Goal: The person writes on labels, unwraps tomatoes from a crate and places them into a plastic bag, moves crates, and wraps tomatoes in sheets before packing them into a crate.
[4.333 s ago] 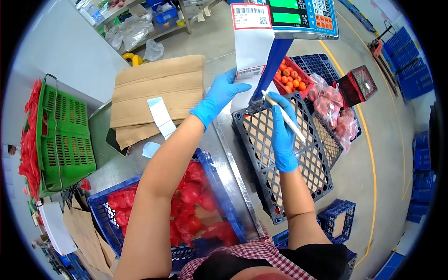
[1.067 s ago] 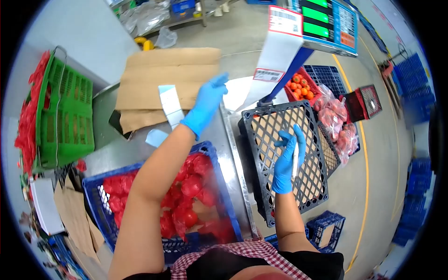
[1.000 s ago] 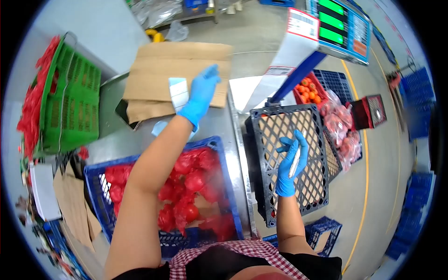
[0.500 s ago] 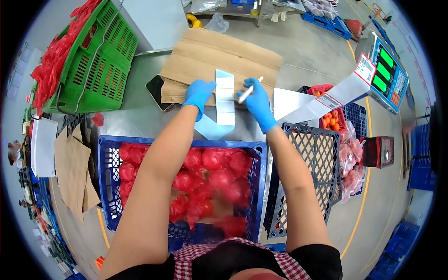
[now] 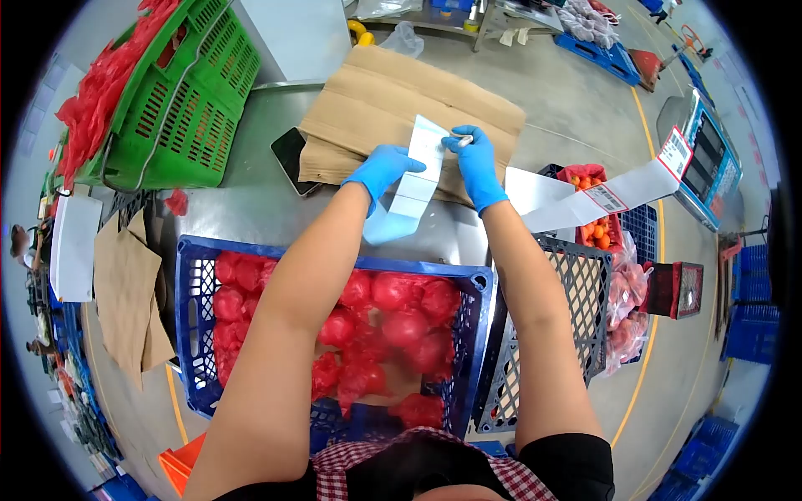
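Your left hand [image 5: 386,169] was closed in a narrow pinch on the label strip [image 5: 408,205], its thumb across the paper near the middle. Your right hand [image 5: 478,164] was closed around a white pen [image 5: 464,141], gripped by the fingertips just beside the strip's right edge; whether the pen touched the paper you could not tell from this view.

Both forearms reached forward over the blue crate [image 5: 418,268] of red-wrapped bundles [image 5: 405,326] by the worktop's near edge. The left hand pointed inward to the right; the right hand was bent toward the strip, fingers curled.

The strip lay toward the far right corner of the worktop [image 5: 251,224], its upper part over the cardboard [image 5: 376,102], its lower end curling toward the near edge. The strip bore faint print, too small to read. Past the worktop's right edge, a white paper ribbon [image 5: 558,214] by the scale [image 5: 712,171] carried red-bordered labels with barcodes [image 5: 604,198], their writing illegible.
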{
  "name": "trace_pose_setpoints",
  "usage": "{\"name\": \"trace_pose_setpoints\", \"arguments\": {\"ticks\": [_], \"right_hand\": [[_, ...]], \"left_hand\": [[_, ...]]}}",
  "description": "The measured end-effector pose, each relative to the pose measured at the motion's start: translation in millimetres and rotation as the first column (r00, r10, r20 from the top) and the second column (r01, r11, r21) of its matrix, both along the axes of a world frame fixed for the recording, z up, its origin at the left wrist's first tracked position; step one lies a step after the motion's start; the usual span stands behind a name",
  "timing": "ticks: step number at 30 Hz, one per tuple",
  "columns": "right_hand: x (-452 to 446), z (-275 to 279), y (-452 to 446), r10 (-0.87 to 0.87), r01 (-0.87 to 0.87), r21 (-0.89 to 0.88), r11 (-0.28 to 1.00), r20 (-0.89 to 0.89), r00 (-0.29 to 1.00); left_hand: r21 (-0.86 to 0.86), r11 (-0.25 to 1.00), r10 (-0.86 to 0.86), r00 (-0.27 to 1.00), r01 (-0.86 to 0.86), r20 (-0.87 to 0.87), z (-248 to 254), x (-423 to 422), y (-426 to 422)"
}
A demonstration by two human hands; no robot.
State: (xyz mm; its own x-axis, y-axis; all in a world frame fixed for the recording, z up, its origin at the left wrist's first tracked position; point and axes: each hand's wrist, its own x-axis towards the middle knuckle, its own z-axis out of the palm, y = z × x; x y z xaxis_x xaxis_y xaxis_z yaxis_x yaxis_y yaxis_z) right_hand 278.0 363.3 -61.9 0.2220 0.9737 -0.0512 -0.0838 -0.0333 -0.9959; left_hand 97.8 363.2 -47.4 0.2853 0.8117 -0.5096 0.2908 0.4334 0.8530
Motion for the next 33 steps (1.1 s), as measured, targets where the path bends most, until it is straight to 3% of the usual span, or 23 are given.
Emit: {"name": "trace_pose_setpoints", "arguments": {"ticks": [1, 2, 4, 7, 8, 14, 17, 18, 19, 20, 21, 23, 24, 26, 27, 28, 29, 30, 32, 33], "right_hand": [[3.6, 0.0, -0.9, -0.007, 0.005, 0.059, 0.998, 0.029, 1.0], [9.3, 0.2, -3.2, -0.06, -0.002, 0.222, 0.975, 0.274, 0.96], [10.0, 34.9, -22.6, -0.26, -0.139, 0.491, 0.86, 0.656, 0.708], [6.4, 54.6, -40.8, -0.153, -0.438, 0.424, 0.793, 0.834, 0.529], [6.8, 50.2, -39.2, -0.198, -0.461, 0.426, 0.779, 0.864, 0.464], [2.5, 45.2, -39.0, -0.168, -0.437, 0.405, 0.803, 0.857, 0.487], [6.3, 47.7, -40.4, -0.076, -0.463, 0.36, 0.81, 0.847, 0.526], [6.6, 48.4, -43.1, -0.085, -0.442, 0.4, 0.803, 0.81, 0.58], [9.2, 49.2, -43.5, -0.03, -0.46, 0.32, 0.828, 0.845, 0.534], [9.9, 36.5, -43.2, -0.07, -0.419, 0.363, 0.832, 0.819, 0.57], [10.0, 39.7, -50.0, -0.102, -0.415, 0.396, 0.819, 0.813, 0.574], [10.1, 32.6, -62.0, -0.205, -0.299, 0.445, 0.844, 0.784, 0.586], [10.2, 25.8, -66.7, -0.252, -0.127, 0.468, 0.875, 0.663, 0.705], [19.1, 8.6, -85.6, -0.342, 0.201, 0.411, 0.889, 0.303, 0.89], [28.0, -0.3, -101.6, -0.381, 0.341, 0.318, 0.884, 0.071, 0.922], [37.3, -5.4, -120.8, -0.425, 0.451, 0.193, 0.871, -0.162, 0.891], [52.8, -3.9, -150.7, -0.468, 0.486, 0.077, 0.871, -0.177, 0.866], [64.8, -4.8, -180.2, -0.479, 0.533, 0.114, 0.838, -0.311, 0.821], [95.6, 11.7, -239.2, -0.703, 0.688, 0.148, 0.71, 0.092, 0.705], [126.3, -13.8, -261.3, -0.791, 0.751, 0.287, 0.595, 0.379, 0.481]], "left_hand": [[-0.006, 1.0, -0.023, 1.0, 0.023, 0.015, 4.1, 1.5, -0.3], [-0.013, 0.999, -0.044, 0.999, 0.044, 0.028, 7.8, 2.3, -1.0], [-0.073, 0.997, -0.001, 0.994, 0.009, 0.108, 16.8, 4.6, -4.3], [-0.119, 0.992, -0.001, 0.969, 0.031, 0.246, 30.7, 7.4, -11.8], [-0.123, 0.991, -0.014, 0.955, 0.053, 0.296, 33.2, 9.4, -12.6], [0.094, 0.986, -0.154, 0.965, 0.137, 0.211, 24.2, 9.3, -10.9], [0.253, 0.944, -0.221, 0.975, 0.213, 0.004, 28.2, 8.5, -14.5], [0.22, 0.948, -0.235, 0.972, 0.231, -0.005, 26.1, 7.6, -13.5], [0.179, 0.947, -0.27, 0.963, 0.267, -0.011, 21.5, 6.0, -10.9], [0.105, 0.941, -0.318, 0.947, 0.322, -0.046, 25.6, 7.0, -9.5], [0.16, 0.91, -0.373, 0.924, 0.383, -0.086, 10.0, 4.0, -0.8], [0.101, 0.928, -0.362, 0.932, 0.36, 0.005, 47.0, 19.8, -21.2], [0.076, 0.908, -0.415, 0.91, 0.412, 0.019, 51.3, 21.4, -23.2], [0.034, 0.889, -0.456, 0.89, 0.456, -0.001, 51.1, 20.1, -24.9], [0.006, 0.872, -0.488, 0.872, 0.489, -0.016, 51.7, 18.4, -24.5], [-0.025, 0.854, -0.52, 0.854, 0.519, -0.03, 52.6, 16.4, -23.7], [-0.054, 0.833, -0.553, 0.832, 0.551, -0.042, 52.4, 16.0, -23.6], [-0.076, 0.839, -0.542, 0.84, 0.539, -0.026, 50.1, 15.6, -25.1], [-0.086, 0.84, -0.541, 0.84, 0.536, -0.038, 52.6, 20.0, -28.8], [-0.089, 0.843, -0.535, 0.843, 0.53, -0.046, 53.7, 20.8, -30.3]]}}
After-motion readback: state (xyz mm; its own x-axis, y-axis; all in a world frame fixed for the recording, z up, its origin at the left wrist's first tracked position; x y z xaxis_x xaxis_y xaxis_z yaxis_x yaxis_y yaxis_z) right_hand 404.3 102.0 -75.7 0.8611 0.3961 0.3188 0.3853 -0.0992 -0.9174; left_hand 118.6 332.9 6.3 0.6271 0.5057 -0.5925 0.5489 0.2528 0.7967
